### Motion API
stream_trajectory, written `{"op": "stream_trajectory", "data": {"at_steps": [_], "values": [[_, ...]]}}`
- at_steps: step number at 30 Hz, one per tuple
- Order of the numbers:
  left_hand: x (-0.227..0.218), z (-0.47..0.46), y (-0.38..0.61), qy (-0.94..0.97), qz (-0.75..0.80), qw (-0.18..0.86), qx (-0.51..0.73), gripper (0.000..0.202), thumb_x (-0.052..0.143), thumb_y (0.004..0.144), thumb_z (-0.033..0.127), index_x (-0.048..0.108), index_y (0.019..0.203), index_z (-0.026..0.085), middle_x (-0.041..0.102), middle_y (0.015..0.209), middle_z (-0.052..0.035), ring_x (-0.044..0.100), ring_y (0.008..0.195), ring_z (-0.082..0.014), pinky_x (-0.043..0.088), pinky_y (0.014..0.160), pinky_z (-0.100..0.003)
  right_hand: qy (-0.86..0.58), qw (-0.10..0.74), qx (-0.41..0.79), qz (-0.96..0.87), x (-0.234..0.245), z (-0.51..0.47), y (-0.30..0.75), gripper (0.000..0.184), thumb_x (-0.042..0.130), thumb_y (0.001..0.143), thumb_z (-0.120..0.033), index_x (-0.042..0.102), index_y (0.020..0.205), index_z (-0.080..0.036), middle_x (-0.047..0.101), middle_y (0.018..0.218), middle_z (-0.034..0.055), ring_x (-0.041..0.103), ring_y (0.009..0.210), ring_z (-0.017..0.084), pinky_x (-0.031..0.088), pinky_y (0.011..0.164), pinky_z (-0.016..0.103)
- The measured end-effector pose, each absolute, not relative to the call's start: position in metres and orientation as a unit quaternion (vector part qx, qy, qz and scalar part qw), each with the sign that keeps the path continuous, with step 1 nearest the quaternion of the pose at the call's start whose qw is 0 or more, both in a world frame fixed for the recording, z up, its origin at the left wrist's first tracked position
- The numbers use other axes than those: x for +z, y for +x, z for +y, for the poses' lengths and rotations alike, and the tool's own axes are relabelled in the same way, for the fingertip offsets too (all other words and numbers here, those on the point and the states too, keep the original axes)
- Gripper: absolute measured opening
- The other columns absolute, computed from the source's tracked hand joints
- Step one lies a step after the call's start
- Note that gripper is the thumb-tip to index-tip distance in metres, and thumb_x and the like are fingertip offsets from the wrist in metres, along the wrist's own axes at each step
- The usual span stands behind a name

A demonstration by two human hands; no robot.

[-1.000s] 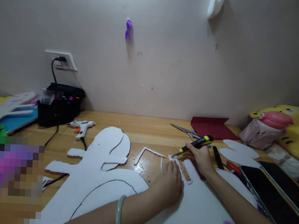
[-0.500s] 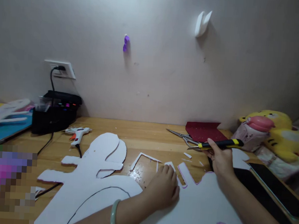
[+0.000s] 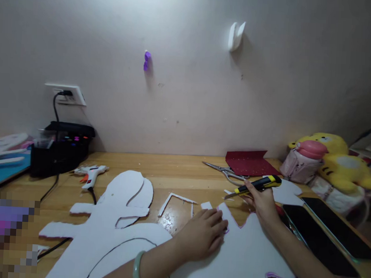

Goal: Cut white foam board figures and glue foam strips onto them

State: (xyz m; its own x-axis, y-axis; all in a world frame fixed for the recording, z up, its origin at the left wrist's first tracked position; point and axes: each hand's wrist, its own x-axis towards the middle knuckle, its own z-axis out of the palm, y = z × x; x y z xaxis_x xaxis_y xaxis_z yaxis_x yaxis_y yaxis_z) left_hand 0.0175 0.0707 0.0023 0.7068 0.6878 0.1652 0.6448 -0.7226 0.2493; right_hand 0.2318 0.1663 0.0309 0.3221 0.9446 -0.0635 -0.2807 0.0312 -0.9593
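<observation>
Item under work: a white board (image 3: pixel 238 258) with purple-marked edges, flat on the table (image 3: pixel 159 166) in front of the person.

Left hand (image 3: pixel 202 231): palm down on the board, fingers lightly spread, its grip open and closed on nothing. The flat placement presumably steadies the sheet while keeping it unbent.

Right hand (image 3: pixel 264 207): grip closed round the handle of a knife (image 3: pixel 262 183), index finger and thumb forward, which likely serves to guide the blade. The blade is bared and lies at the board's far edge in this view; whether it touches anything cannot be told.

Surroundings: scissors (image 3: pixel 223 169) lie beyond the board, apparently parked within reach of the right hand. Thin white strips (image 3: pixel 184 198) lie left of the board's far end, likely offcuts. A white cutout (image 3: pixel 96 225) lies left of the board; any overlap is hidden by the left forearm. Further left of the board, a glue gun (image 3: pixel 93 175) is set down, seemingly out of the way.
</observation>
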Motion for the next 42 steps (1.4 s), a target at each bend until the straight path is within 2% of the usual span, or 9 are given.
{"op": "stream_trajectory", "data": {"at_steps": [3, 8, 11, 17, 23, 29, 34, 37, 42], "values": [[0.004, 0.070, 0.018, 0.918, 0.365, 0.099, 0.117, 0.042, 0.046, 0.103, 0.034, 0.048, 0.141, 0.016, 0.050, 0.147, -0.0146, 0.045, 0.136, -0.0288, 0.036, 0.113, -0.042, -0.497, 0.649, 0.478, -0.320, 0.036, 0.157, 0.233, 0.062, 0.097, 0.038, -0.038, 0.052, 0.078, -0.022, 0.071, 0.067, -0.0047, 0.073, 0.066, 0.021, 0.061, 0.050, 0.027], [0.025, 0.084, 0.005, 0.904, 0.402, 0.114, 0.094, 0.039, 0.054, 0.097, 0.029, 0.053, 0.135, 0.021, 0.055, 0.144, -0.0081, 0.047, 0.134, -0.0240, 0.034, 0.114, -0.036, -0.478, 0.657, 0.491, -0.316, 0.056, 0.127, 0.235, 0.057, 0.095, 0.042, -0.032, 0.054, 0.081, -0.022, 0.073, 0.074, -0.0043, 0.073, 0.068, 0.020, 0.062, 0.053, 0.027], [0.039, 0.102, -0.019, 0.861, 0.492, 0.101, 0.083, 0.034, 0.048, 0.098, 0.018, 0.055, 0.130, 0.015, 0.057, 0.138, -0.0134, 0.049, 0.131, -0.0268, 0.037, 0.111, -0.041, -0.478, 0.661, 0.503, -0.287, 0.071, 0.108, 0.244, 0.051, 0.094, 0.044, -0.032, 0.057, 0.077, -0.021, 0.073, 0.072, -0.0034, 0.072, 0.062, 0.018, 0.062, 0.052, 0.026], [0.041, 0.118, -0.058, 0.794, 0.596, 0.119, -0.003, 0.016, 0.064, 0.097, 0.030, 0.066, 0.102, 0.015, 0.067, 0.108, -0.0067, 0.065, 0.098, -0.0228, 0.053, 0.089, -0.045, -0.486, 0.684, 0.493, -0.228, 0.086, 0.078, 0.270, 0.044, 0.093, 0.038, -0.026, 0.064, 0.072, -0.023, 0.072, 0.070, -0.0040, 0.069, 0.058, 0.017, 0.061, 0.049, 0.025], [0.050, 0.124, -0.055, 0.728, 0.673, 0.131, 0.011, 0.024, 0.060, 0.099, 0.034, 0.062, 0.115, 0.015, 0.066, 0.107, -0.0067, 0.066, 0.091, -0.0210, 0.057, 0.081, -0.041, -0.474, 0.717, 0.467, -0.210, 0.072, 0.069, 0.293, 0.046, 0.092, 0.039, -0.026, 0.068, 0.078, -0.024, 0.075, 0.078, -0.0030, 0.070, 0.059, 0.018, 0.062, 0.049, 0.026], [0.059, 0.135, -0.036, 0.762, 0.619, 0.187, 0.041, 0.030, 0.061, 0.099, 0.033, 0.058, 0.123, 0.016, 0.063, 0.116, -0.0085, 0.065, 0.100, -0.0236, 0.055, 0.086, -0.044, -0.477, 0.718, 0.461, -0.210, 0.058, 0.074, 0.303, 0.042, 0.092, 0.040, -0.028, 0.068, 0.075, -0.024, 0.075, 0.080, -0.0031, 0.070, 0.065, 0.017, 0.061, 0.052, 0.023], [0.046, 0.139, -0.034, 0.803, 0.533, 0.266, -0.003, 0.025, 0.068, 0.094, 0.033, 0.063, 0.111, 0.015, 0.066, 0.106, -0.0057, 0.065, 0.092, -0.0215, 0.055, 0.081, -0.040, -0.480, 0.716, 0.461, -0.211, 0.054, 0.074, 0.310, 0.041, 0.090, 0.043, -0.029, 0.069, 0.078, -0.025, 0.076, 0.082, -0.0023, 0.071, 0.066, 0.021, 0.064, 0.061, 0.033], [0.039, 0.141, -0.036, 0.806, 0.530, 0.261, -0.003, 0.017, 0.065, 0.096, 0.032, 0.065, 0.102, 0.016, 0.066, 0.105, -0.0054, 0.064, 0.095, -0.0215, 0.054, 0.086, -0.041, -0.487, 0.706, 0.470, -0.210, 0.056, 0.074, 0.312, 0.040, 0.089, 0.046, -0.028, 0.068, 0.080, -0.025, 0.076, 0.082, -0.0011, 0.071, 0.063, 0.021, 0.063, 0.057, 0.034], [0.043, 0.158, -0.020, 0.774, 0.587, 0.234, 0.048, 0.027, 0.060, 0.100, 0.036, 0.061, 0.118, 0.015, 0.065, 0.111, -0.0076, 0.066, 0.090, -0.0207, 0.057, 0.078, -0.039, -0.480, 0.713, 0.478, -0.180, 0.061, 0.074, 0.311, 0.039, 0.089, 0.044, -0.022, 0.068, 0.076, -0.024, 0.074, 0.078, -0.0023, 0.068, 0.059, 0.019, 0.059, 0.046, 0.027]]}}
